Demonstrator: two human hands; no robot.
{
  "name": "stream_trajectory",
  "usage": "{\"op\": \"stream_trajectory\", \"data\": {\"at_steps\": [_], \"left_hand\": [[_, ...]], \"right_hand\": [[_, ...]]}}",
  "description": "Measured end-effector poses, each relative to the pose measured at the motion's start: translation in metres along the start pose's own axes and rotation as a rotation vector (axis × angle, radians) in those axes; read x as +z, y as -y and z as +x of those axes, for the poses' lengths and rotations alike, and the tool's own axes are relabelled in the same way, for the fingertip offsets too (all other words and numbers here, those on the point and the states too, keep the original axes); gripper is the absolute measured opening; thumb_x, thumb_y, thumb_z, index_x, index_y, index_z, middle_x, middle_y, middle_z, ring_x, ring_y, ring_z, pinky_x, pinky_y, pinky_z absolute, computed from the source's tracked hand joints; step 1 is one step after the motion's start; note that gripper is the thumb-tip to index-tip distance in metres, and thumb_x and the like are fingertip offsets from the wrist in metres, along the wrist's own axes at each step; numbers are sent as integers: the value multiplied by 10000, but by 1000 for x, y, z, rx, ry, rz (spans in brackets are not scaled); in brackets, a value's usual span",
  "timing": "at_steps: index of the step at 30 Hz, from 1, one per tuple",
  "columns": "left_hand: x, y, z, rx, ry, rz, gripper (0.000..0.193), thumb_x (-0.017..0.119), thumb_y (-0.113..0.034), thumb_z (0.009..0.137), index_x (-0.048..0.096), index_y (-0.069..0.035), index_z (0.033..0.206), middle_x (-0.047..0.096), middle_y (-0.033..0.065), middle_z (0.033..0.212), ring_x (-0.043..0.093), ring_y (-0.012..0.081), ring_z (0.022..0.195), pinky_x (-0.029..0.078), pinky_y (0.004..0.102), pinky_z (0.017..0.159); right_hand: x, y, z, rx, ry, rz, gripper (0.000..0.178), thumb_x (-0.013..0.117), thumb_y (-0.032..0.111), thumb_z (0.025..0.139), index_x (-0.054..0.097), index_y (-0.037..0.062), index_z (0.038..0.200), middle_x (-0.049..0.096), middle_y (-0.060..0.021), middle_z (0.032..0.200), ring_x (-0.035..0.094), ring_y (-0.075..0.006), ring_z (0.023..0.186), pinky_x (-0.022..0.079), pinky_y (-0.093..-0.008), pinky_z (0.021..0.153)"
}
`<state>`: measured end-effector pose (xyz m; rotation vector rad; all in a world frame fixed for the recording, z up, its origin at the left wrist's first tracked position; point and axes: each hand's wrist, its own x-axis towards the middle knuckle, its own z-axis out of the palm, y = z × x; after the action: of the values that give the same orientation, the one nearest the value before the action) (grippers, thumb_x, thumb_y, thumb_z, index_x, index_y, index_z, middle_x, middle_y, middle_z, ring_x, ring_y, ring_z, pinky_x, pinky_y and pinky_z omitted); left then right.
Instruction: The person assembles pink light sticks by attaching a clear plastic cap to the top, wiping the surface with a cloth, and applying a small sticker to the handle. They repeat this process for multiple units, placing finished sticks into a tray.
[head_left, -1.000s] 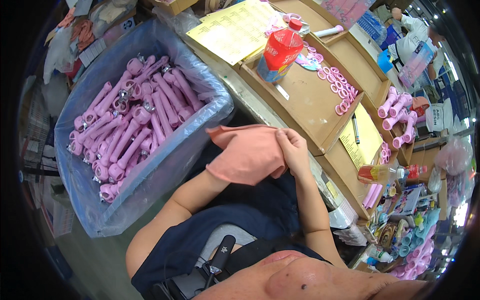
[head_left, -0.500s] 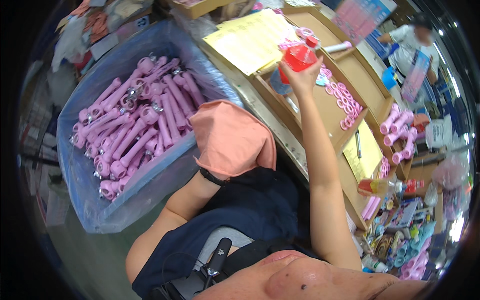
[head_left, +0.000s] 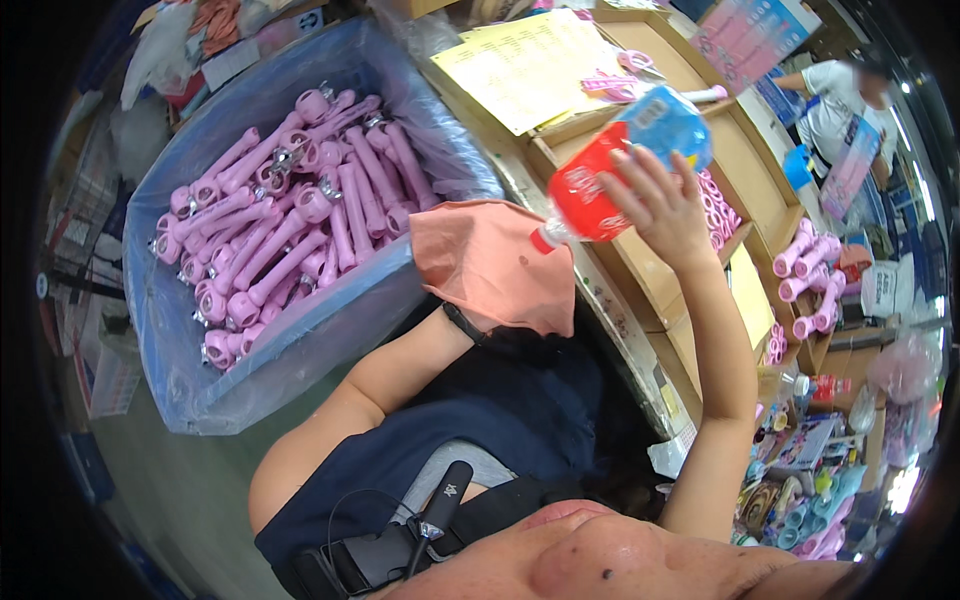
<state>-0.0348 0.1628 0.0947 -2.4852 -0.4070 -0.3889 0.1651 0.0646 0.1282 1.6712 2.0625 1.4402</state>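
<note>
My right hand [head_left: 672, 222] is wrapped around a clear plastic bottle [head_left: 585, 190] with a red and blue label. The bottle is tipped, its red cap pointing down and left, just above a salmon-pink cloth [head_left: 480, 265]. A small dark spot shows on the cloth near the cap. That cloth drapes over my left hand, hiding its fingers; only the forearm and a black wristband [head_left: 462, 324] show below it.
A blue-lined bin [head_left: 200, 400] at left holds many pink handle-shaped plastic parts [head_left: 275, 215]. On the bench at right are yellow printed sheets [head_left: 520, 70], cardboard trays [head_left: 745, 125], pink rings [head_left: 715, 205] and pink dumbbell-shaped pieces [head_left: 810, 260]. Another person [head_left: 835, 100] stands beyond.
My right hand has brought the bottle from over the trays toward the cloth and turned it from cap-up to cap-down. A dark spot now shows on the cloth.
</note>
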Motion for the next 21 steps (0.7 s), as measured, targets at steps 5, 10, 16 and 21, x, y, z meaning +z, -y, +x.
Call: {"op": "stream_trajectory", "data": {"at_steps": [5, 10, 16, 21], "left_hand": [[41, -43, 1, 53, -232, 2039, 368, 407, -212, 965, 336, -74, 1298, 469, 93, 1255, 471, 189, 1139, 375, 330, 979], [66, -58, -6, 76, -107, 2454, 347, 331, -189, 984, 336, -58, 1305, 484, 121, 1257, 484, 195, 1135, 409, 323, 953], [57, -68, 4, 362, -88, 2339, 362, 366, -187, 976, 320, -65, 1314, 483, 81, 1230, 495, 203, 1113, 431, 309, 925], [39, -66, 2, 649, -65, 3460, 315, 393, -171, 949, 372, -72, 1248, 458, 42, 1147, 446, 169, 1076, 389, 311, 939]], "right_hand": [[-6, 1, 14, -92, -54, -61, 552, 571, 182, 817, 381, 297, 1323, 417, 44, 1388, 397, -119, 1269, 226, -413, 1092], [-18, -19, -11, -63, 48, -117, 610, 554, 203, 802, 333, 277, 1366, 374, 46, 1419, 322, -130, 1325, 206, -390, 1118], [-26, 0, -20, -16, -100, 148, 460, 568, 168, 803, 452, 285, 1232, 436, 53, 1365, 395, -111, 1271, 206, -413, 1096], [-4, -8, -7, 47, -128, 192, 494, 558, 99, 789, 456, 214, 1259, 448, 10, 1333, 386, -145, 1279, 204, -418, 1090]]}}
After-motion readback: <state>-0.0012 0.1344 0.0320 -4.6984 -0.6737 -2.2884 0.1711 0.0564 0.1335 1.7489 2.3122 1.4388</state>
